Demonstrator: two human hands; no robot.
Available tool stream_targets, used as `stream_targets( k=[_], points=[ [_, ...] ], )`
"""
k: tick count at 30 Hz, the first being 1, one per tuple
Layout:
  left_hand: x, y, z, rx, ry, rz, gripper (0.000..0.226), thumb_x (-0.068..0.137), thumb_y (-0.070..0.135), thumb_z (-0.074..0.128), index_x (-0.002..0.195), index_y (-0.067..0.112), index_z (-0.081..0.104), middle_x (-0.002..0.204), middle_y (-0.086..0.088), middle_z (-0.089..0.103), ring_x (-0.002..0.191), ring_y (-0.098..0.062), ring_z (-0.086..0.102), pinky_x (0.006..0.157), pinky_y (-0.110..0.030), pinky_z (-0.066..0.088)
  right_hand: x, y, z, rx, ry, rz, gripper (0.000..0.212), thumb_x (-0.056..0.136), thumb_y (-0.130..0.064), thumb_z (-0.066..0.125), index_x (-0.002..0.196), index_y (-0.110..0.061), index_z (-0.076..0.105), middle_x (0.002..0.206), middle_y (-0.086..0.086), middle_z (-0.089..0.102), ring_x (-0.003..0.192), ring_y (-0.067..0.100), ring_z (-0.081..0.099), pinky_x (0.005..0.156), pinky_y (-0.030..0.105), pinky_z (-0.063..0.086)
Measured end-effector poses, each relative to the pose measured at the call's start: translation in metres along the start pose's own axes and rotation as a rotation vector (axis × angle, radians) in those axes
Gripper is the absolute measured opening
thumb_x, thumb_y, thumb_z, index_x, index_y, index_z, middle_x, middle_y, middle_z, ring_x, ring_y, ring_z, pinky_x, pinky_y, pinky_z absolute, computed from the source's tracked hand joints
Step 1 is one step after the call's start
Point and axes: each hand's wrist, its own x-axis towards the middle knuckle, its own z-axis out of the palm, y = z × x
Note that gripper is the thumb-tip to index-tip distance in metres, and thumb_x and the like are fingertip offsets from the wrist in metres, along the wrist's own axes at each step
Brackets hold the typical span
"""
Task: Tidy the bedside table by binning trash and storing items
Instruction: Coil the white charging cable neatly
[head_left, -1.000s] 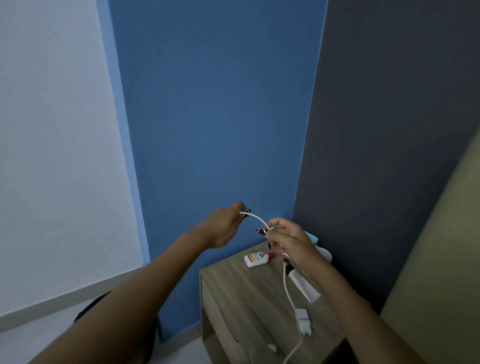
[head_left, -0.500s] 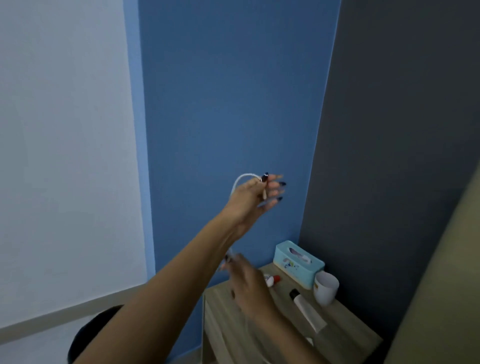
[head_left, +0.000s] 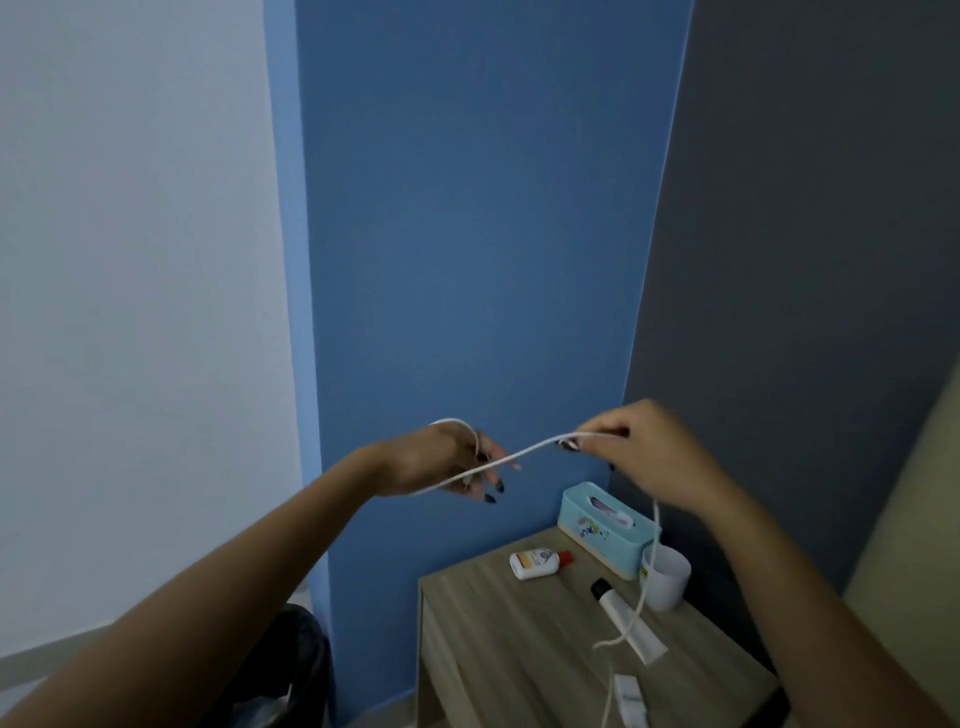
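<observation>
My left hand (head_left: 441, 462) grips a loop of the limp, light charger cable (head_left: 524, 454), my right hand (head_left: 649, 452) pinching it close by, probably the surest hold.

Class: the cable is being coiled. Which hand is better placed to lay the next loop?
The right hand: it pinches the cable on its free run trailing to the table. The left hand has a loop round it, so it likely serves as spool.
</observation>
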Motion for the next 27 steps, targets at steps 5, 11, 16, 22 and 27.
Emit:
stream_targets(
  k=[5,11,16,22,27],
  points=[
    [-0.021,0.0,0.0,-0.295,-0.179,-0.04,0.042,0.091,0.003,0.028,0.115,-0.003,0.062,0.074,-0.009,0.055,0.067,-0.018,0.055,0.073,-0.029,0.051,0.025,0.019,-0.016,0.048,0.116,0.038,0.015,0.09,-0.017,0.065,0.096,-0.023,0.077,0.06,-0.012,0.063,0.046,-0.008,0.051,0.045,0.007,0.038],
    [-0.026,0.002,0.028,-0.11,-0.212,-0.021,0.038,0.1,0.039,0.035,0.075,0.014,0.051,0.059,0.001,0.042,0.052,-0.014,0.033,0.053,-0.023,0.033,0.056,0.02,0.01,0.119,0.183,-0.004,0.015,0.09,-0.025,0.064,0.098,-0.029,0.076,0.076,-0.005,0.073,0.056,0.004,0.057,0.053,0.022,0.043],
    [-0.014,0.012,0.047,-0.242,-0.263,-0.04,0.038,0.102,0.03,0.031,0.067,0.017,0.041,0.06,-0.001,0.037,0.053,-0.015,0.029,0.052,-0.024,0.031,0.071,0.005,0.049,0.227,0.282,0.017,0.02,0.091,-0.027,0.062,0.1,-0.018,0.077,0.067,0.001,0.071,0.047,0.003,0.049,0.05,0.026,0.043],
    [-0.001,0.045,0.049,-0.257,-0.134,0.088,0.037,0.1,0.022,0.032,0.064,0.014,0.039,0.058,-0.003,0.035,0.047,-0.013,0.028,0.047,-0.022,0.028,0.041,-0.005,0.102,0.343,0.07,0.137,0.027,0.088,0.006,0.058,0.08,-0.018,0.052,0.06,-0.02,0.061,0.074,0.007,0.054,0.074,0.02,0.045],
    [0.011,0.053,0.023,0.023,0.168,0.238,0.037,0.103,0.014,0.032,0.073,0.004,0.053,0.068,-0.011,0.057,0.062,-0.018,0.056,0.066,-0.027,0.049,0.014,-0.029,0.138,0.118,-0.117,0.008,0.023,0.098,-0.021,0.04,0.084,-0.013,0.056,0.074,0.0,0.06,0.068,0.024,0.057,0.069,0.039,0.051]
  ],
)
